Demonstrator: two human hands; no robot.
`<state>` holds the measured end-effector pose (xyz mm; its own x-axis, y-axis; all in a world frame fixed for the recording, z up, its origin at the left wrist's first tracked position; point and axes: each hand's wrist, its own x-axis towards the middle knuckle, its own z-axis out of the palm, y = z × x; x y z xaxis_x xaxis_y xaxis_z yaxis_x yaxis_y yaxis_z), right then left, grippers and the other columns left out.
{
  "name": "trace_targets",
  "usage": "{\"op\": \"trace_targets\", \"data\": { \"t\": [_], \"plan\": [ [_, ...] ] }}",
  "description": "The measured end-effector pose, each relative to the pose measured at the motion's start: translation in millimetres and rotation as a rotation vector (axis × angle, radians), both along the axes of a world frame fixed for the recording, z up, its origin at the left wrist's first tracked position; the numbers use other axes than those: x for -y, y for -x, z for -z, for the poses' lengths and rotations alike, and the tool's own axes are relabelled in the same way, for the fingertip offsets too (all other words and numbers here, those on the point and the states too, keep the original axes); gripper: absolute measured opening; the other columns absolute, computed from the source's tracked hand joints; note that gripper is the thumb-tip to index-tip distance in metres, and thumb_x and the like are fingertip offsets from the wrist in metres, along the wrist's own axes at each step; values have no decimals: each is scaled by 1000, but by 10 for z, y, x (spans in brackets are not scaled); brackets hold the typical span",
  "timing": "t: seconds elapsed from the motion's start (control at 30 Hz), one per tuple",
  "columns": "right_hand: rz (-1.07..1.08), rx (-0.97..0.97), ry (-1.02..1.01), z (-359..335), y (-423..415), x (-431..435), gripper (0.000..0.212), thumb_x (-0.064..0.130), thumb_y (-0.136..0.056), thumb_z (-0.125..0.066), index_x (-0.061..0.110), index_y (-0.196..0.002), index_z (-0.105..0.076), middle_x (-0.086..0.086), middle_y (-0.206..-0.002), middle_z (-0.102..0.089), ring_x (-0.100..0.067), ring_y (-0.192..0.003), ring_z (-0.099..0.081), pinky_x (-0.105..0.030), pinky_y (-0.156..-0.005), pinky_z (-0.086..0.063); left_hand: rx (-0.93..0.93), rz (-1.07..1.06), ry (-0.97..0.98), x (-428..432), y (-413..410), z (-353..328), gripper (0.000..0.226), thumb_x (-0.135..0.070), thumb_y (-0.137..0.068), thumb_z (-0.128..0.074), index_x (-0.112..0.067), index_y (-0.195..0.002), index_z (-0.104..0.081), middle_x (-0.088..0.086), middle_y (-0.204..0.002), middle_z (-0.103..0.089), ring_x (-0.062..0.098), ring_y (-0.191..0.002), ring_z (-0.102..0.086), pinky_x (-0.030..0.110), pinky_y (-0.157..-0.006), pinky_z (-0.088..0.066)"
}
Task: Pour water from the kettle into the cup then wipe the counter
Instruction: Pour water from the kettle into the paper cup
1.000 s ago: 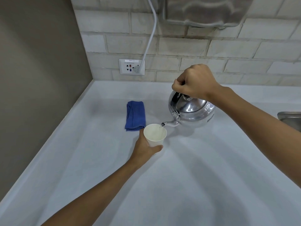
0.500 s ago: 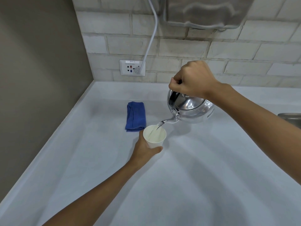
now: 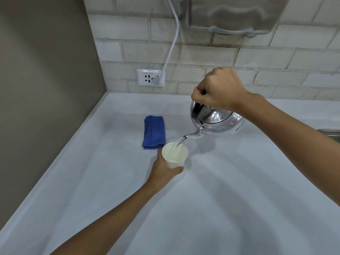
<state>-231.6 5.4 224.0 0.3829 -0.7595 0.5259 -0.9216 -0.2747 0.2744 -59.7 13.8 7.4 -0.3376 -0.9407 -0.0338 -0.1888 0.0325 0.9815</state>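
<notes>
My right hand grips the top handle of a shiny steel kettle, which hangs tilted above the counter with its spout pointing down and left. A thin stream of water runs from the spout into a white paper cup. My left hand wraps around the cup's lower part from the near left side; the cup's base is hidden by the fingers. A folded blue cloth lies flat on the white counter, just behind and left of the cup.
A brown wall bounds the counter on the left, a brick wall behind. A wall socket holds a white cable running upward. A steel dispenser hangs above. A metal sink edge shows at the far right.
The kettle has risen a little and tipped further, and the water stream into the cup has grown. The cup and my left hand have stayed in place.
</notes>
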Motion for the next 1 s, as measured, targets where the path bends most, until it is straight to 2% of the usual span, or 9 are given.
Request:
{"op": "trace_targets", "data": {
  "t": [0.07,0.17,0.33,0.57,0.67,0.8,0.93,1.0],
  "plan": [
    [3,-9,5,-6,-6,-3,31,15,-68,-43,13,-43,-25,-7,-41,-22,-21,-46,-17,-22,-46,-13,0,0,3,2,0,1,79,-7,-66,-79,-19,-130,-35,-6,-120,-49,10,-106,-47,2,-66,-42],
    [8,-23,4,-17,-9,-7,30,16,-68,-42,13,-45,-24,-9,-43,-22,-21,-48,-17,-24,-47,-15,-2,-2,0,7,1,9,79,-7,-65,-79,-19,-130,-35,-5,-120,-49,11,-106,-47,-2,-64,-42],
    [20,-40,-2,-33,3,-9,31,15,-70,-44,12,-44,-26,-8,-43,-23,-22,-48,-18,-21,-46,-9,3,-5,1,16,-2,28,80,-8,-65,-79,-19,-131,-34,-4,-123,-50,11,-107,-47,2,-65,-42],
    [8,-52,-6,-55,-10,-21,32,15,-71,-43,12,-44,-24,-7,-43,-21,-22,-47,-17,-22,-46,-9,3,-3,-1,30,5,39,80,-9,-65,-80,-19,-130,-35,-3,-123,-50,12,-108,-47,9,-73,-38],
    [12,-57,-6,-58,-7,-21,33,15,-71,-44,11,-44,-25,-7,-43,-22,-22,-47,-17,-21,-47,-9,5,-4,-2,29,2,37,80,-9,-65,-80,-19,-130,-35,-2,-124,-51,14,-110,-48,19,-81,-39],
    [18,-61,-5,-53,-6,-18,33,14,-71,-45,11,-44,-26,-8,-42,-24,-21,-46,-18,-21,-47,-8,7,-1,5,22,-1,34,80,-9,-65,-79,-19,-130,-34,-2,-125,-50,13,-109,-48,10,-73,-39],
    [21,-77,-3,-48,-16,-22,33,14,-71,-45,11,-44,-26,-8,-43,-24,-22,-46,-18,-21,-47,-8,4,2,-3,24,2,29,81,-9,-65,-79,-19,-131,-33,-1,-125,-49,13,-109,-47,21,-82,-37],
    [23,-80,-2,-48,-14,-20,33,14,-71,-45,11,-44,-26,-7,-43,-24,-22,-46,-18,-21,-47,-8,7,3,-4,22,1,26,81,-9,-65,-79,-19,-131,-33,-1,-125,-49,13,-110,-47,20,-81,-37]
  ]
}}
